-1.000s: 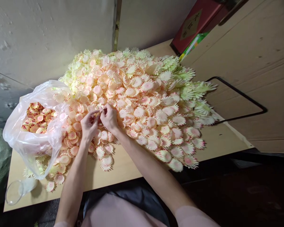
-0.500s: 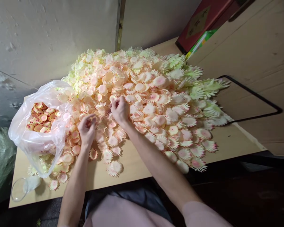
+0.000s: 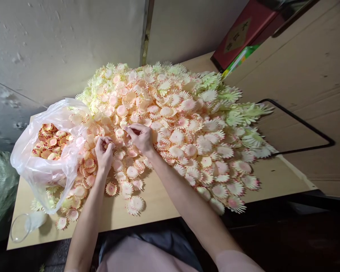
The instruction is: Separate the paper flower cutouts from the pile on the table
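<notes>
At the far left a clear plastic cup (image 3: pixel 22 227) lies on its side at the edge of the pale wooden table (image 3: pixel 158 207), well away from the fingers. Just left of the left hand (image 3: pixel 104 151), a thin clear plastic bag (image 3: pixel 42 166) sags open, so the orange-centred petal discs inside it sit within easy reach; how deep the bag's load goes cannot be seen through the crumpled film.

The left hand's fingers are curled tight around a small petal piece (image 3: pixel 106 142), most of it hidden by the knuckles, so its colour and shape are hard to tell. Just to its right, the right hand (image 3: pixel 141 136) rests on the big heap of cream, pink and pale green fabric flower petals (image 3: pixel 187 121), thumb and forefinger pinching at something among the top layer; whether they grip a piece or only touch one cannot be told.

Farther right of the fingers, a black bent metal rod (image 3: pixel 303 122) lies against a cardboard panel, and a red box (image 3: pixel 240 34) is cut off at the top.
</notes>
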The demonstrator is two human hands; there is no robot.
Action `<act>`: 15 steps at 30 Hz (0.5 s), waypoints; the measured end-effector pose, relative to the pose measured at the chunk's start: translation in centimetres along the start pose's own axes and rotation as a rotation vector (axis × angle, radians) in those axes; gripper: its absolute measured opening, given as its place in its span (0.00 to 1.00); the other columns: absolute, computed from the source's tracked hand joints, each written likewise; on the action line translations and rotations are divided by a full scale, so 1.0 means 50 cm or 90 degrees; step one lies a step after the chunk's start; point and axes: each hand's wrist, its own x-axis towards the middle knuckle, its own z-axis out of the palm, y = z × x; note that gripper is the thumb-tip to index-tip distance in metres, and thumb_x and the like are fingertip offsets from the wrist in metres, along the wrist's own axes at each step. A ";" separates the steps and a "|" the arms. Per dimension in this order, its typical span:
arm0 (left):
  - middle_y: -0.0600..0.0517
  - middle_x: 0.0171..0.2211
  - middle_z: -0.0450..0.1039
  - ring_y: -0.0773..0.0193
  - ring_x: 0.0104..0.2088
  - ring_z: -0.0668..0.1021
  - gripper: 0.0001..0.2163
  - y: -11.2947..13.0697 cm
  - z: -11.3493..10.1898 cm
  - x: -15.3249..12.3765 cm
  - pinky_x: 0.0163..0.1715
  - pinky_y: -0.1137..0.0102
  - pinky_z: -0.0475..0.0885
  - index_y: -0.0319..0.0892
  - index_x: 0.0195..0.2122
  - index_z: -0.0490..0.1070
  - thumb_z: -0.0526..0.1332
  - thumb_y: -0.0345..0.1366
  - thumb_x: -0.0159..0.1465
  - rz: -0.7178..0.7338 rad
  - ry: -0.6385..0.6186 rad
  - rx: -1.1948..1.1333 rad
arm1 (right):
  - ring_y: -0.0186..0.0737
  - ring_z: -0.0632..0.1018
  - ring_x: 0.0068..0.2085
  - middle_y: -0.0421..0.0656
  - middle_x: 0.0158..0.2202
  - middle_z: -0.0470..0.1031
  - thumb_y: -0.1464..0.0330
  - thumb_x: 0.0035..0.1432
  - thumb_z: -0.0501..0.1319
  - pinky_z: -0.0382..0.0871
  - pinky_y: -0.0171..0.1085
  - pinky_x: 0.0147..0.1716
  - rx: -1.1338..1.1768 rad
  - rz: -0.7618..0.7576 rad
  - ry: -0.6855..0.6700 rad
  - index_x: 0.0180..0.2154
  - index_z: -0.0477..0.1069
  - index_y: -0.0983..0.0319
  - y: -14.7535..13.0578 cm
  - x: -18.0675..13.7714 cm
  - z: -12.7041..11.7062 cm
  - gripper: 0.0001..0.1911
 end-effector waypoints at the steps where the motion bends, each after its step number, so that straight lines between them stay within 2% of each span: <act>1: 0.55 0.28 0.66 0.70 0.30 0.68 0.07 0.000 0.003 0.002 0.31 0.77 0.64 0.42 0.25 0.60 0.60 0.27 0.52 0.000 -0.008 -0.008 | 0.36 0.74 0.27 0.42 0.25 0.76 0.57 0.59 0.63 0.68 0.36 0.28 -0.004 -0.006 0.002 0.26 0.76 0.62 -0.002 -0.001 0.000 0.17; 3: 0.56 0.25 0.63 0.70 0.28 0.66 0.07 0.000 0.009 0.006 0.29 0.76 0.62 0.42 0.24 0.58 0.59 0.28 0.53 -0.004 -0.022 -0.027 | 0.37 0.75 0.27 0.43 0.26 0.77 0.59 0.59 0.64 0.69 0.36 0.29 -0.030 -0.045 0.011 0.26 0.77 0.62 -0.008 -0.005 0.000 0.15; 6: 0.57 0.24 0.61 0.70 0.25 0.64 0.08 0.005 0.015 0.006 0.28 0.75 0.61 0.42 0.25 0.62 0.61 0.33 0.56 -0.009 -0.025 -0.013 | 0.37 0.77 0.29 0.44 0.28 0.79 0.64 0.61 0.63 0.72 0.36 0.31 -0.087 -0.164 0.005 0.29 0.79 0.62 -0.010 -0.012 0.001 0.10; 8: 0.56 0.23 0.63 0.70 0.25 0.64 0.09 0.009 0.015 0.005 0.27 0.74 0.61 0.41 0.26 0.67 0.63 0.38 0.59 -0.008 -0.019 0.017 | 0.38 0.80 0.34 0.45 0.33 0.81 0.68 0.62 0.61 0.76 0.36 0.36 -0.122 -0.256 -0.024 0.35 0.80 0.61 -0.005 -0.018 0.002 0.08; 10: 0.55 0.23 0.66 0.70 0.25 0.66 0.11 0.012 0.014 0.004 0.27 0.74 0.62 0.40 0.27 0.71 0.64 0.43 0.60 -0.016 -0.018 0.031 | 0.38 0.81 0.41 0.46 0.41 0.81 0.71 0.64 0.58 0.77 0.36 0.43 -0.151 -0.324 -0.065 0.43 0.79 0.59 0.003 -0.022 0.003 0.11; 12: 0.54 0.24 0.70 0.69 0.26 0.69 0.12 0.010 0.012 0.004 0.28 0.74 0.64 0.40 0.29 0.74 0.66 0.44 0.59 -0.031 -0.013 0.026 | 0.38 0.80 0.46 0.46 0.45 0.80 0.73 0.65 0.56 0.77 0.37 0.47 -0.179 -0.360 -0.088 0.47 0.78 0.57 0.011 -0.024 0.004 0.15; 15: 0.52 0.26 0.75 0.67 0.29 0.74 0.11 0.001 0.010 0.006 0.33 0.73 0.68 0.40 0.30 0.76 0.66 0.43 0.59 -0.041 -0.009 0.011 | 0.39 0.80 0.47 0.45 0.46 0.79 0.73 0.65 0.56 0.78 0.37 0.47 -0.208 -0.373 -0.089 0.47 0.78 0.56 0.013 -0.024 0.005 0.15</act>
